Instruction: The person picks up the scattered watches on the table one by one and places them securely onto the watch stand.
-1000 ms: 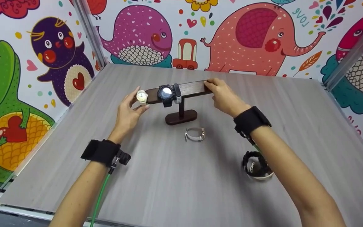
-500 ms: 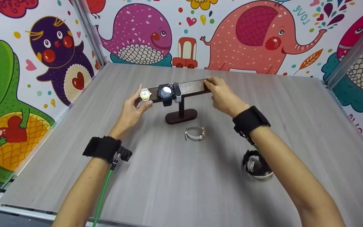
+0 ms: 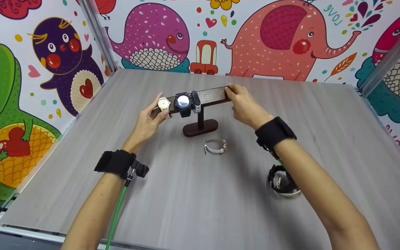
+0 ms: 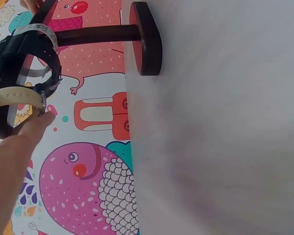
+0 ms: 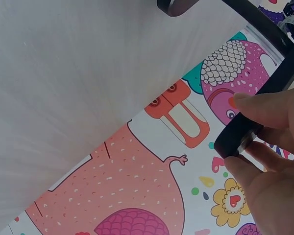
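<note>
So left fingers (image 3: 160,117) are pinching the cream watch (image 3: 164,103) while right fingers (image 5: 267,108) are gripping the stand (image 3: 212,96) opposite — any lopsided pushing is probably risking a tip-over.

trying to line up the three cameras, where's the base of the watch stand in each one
Head: the base is at about the picture's middle, below the bar.
Left wrist: the base is near the top, about mid-width, with the post running left from it.
Right wrist: the base is cut off by the top edge, slightly right of mid-width.
Shared landmark: the red cartoon car on the wall.
</note>
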Demonstrator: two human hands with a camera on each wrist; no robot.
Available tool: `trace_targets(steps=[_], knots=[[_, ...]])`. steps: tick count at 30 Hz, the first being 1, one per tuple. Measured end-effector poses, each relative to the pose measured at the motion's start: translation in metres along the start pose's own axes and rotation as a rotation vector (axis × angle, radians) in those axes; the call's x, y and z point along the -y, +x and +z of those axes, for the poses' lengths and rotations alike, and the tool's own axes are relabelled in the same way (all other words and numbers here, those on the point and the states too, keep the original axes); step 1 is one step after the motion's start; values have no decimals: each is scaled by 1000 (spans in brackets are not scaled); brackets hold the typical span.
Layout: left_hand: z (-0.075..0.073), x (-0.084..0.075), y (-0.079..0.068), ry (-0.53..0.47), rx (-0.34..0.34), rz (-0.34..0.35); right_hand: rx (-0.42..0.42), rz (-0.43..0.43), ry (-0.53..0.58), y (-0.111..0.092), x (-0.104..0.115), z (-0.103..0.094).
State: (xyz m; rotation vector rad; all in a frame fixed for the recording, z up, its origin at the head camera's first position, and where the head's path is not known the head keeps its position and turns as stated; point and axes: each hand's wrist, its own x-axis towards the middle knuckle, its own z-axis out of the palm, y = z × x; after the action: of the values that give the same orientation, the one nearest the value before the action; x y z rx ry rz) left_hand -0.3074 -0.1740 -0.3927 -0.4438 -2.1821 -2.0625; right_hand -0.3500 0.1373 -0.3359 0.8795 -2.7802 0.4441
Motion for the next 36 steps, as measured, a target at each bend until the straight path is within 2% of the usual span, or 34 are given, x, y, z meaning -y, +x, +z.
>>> trace_targets(steps=[3, 8, 16, 25, 32, 36], knots=[[2, 0, 1, -30, 10, -5, -16, -3, 4, 0, -1, 0], [4, 2, 2, 2, 26, 9, -23, 5, 10, -1, -1, 2], [7, 2, 1, -8, 27, -8, -27, 5, 6, -3, 3, 3], [4, -2, 6, 134, 26, 31, -27, 3, 3, -3, 3, 3], [-1, -5, 10, 175, 81, 7, -21, 5, -4, -1, 3, 4], [-3, -8, 10, 231, 101, 10, -21, -3, -5, 1, 3, 4]])
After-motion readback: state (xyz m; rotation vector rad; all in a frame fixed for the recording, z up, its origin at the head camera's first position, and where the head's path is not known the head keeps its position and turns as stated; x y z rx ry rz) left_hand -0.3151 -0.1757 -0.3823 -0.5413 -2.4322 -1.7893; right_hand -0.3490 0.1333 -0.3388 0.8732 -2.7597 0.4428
